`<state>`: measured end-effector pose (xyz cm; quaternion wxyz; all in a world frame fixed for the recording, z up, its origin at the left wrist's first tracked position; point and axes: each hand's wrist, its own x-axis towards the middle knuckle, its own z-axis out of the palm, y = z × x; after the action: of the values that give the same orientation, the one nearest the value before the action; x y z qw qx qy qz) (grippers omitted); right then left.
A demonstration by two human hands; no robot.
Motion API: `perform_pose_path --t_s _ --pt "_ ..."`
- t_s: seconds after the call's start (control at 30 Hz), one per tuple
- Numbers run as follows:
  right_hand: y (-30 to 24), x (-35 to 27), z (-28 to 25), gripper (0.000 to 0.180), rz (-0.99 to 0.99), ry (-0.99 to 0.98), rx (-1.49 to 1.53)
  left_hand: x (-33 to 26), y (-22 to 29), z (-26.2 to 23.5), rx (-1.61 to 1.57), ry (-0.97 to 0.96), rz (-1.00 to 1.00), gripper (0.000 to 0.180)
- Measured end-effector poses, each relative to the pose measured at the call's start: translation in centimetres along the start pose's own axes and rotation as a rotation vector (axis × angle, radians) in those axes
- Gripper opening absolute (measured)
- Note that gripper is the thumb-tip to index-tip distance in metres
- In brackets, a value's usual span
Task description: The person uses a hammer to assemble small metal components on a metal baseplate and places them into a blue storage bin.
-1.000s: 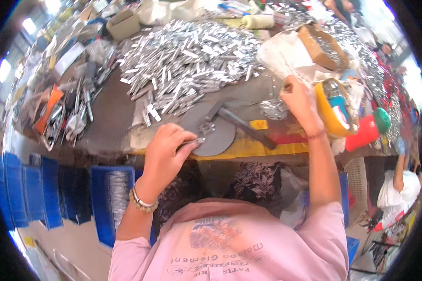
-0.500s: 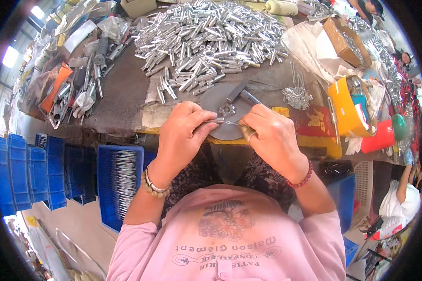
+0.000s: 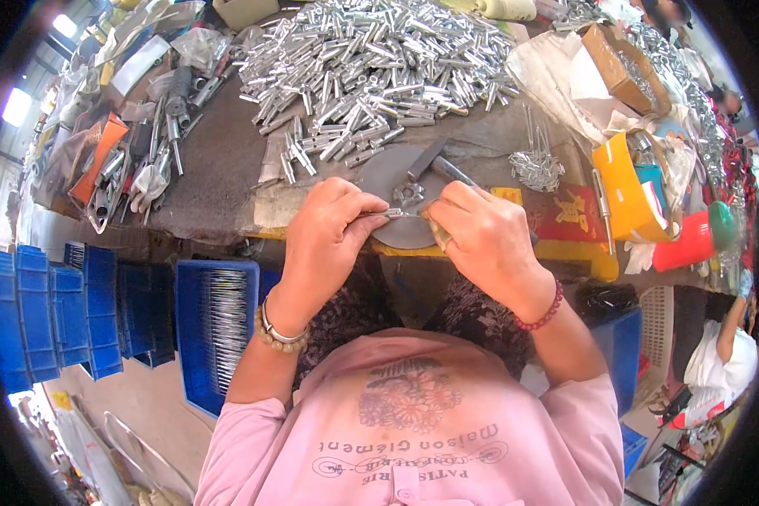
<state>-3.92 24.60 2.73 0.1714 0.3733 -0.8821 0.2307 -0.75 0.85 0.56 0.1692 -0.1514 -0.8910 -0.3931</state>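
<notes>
My left hand (image 3: 336, 232) pinches a short silver metal tube (image 3: 391, 212) between thumb and fingers, its end pointing right. Facing it, my right hand (image 3: 481, 232) is closed on a thin metal rod (image 3: 415, 213) whose tip meets the tube's end, or nearly so; I cannot tell whether it is inside. Both hands are over a round grey metal disc (image 3: 388, 173) at the table's near edge. Upon the disc sits a small cog-shaped metal piece (image 3: 408, 195). A hammer (image 3: 430, 160) lies across the disc's far edge, its handle running behind my right hand.
Beyond the disc spreads a big heap of silver tubes (image 3: 379, 67). Thin hooked rods (image 3: 537, 169) lie to the right, near a yellow container (image 3: 628, 190) and a red one (image 3: 683, 244). Tools (image 3: 156, 152) clutter the left. A blue crate (image 3: 215, 337) of rods stands below left.
The rod's tip and the tube's end have come together; a small gap showed between them before. My right hand has shifted slightly left.
</notes>
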Motion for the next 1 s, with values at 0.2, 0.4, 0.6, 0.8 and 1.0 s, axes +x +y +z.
perform_pose_path --t_s 0.2,0.4,0.6,0.8,1.0 --pt "0.5 -0.1 0.4 0.005 -0.006 0.006 0.03 -0.2 -0.3 0.1 -0.052 0.007 -0.012 0.015" --pt "0.8 0.0 0.5 0.006 -0.008 0.007 0.045 0.0 -0.4 0.7 -0.145 0.01 -0.061 0.013" --pt "0.7 0.1 1.5 0.004 -0.01 0.034 0.128 -0.3 -0.3 0.1 -0.157 -0.023 -0.077 0.015" --pt "4.2 -1.0 -2.0 0.008 0.184 0.173 -0.026 -0.6 -0.4 0.1 -0.092 -0.03 -0.049 0.017" --pt "8.7 -2.4 -4.1 0.013 0.408 0.05 -0.245 -0.2 0.1 0.4 -0.09 0.021 -0.036 0.016"
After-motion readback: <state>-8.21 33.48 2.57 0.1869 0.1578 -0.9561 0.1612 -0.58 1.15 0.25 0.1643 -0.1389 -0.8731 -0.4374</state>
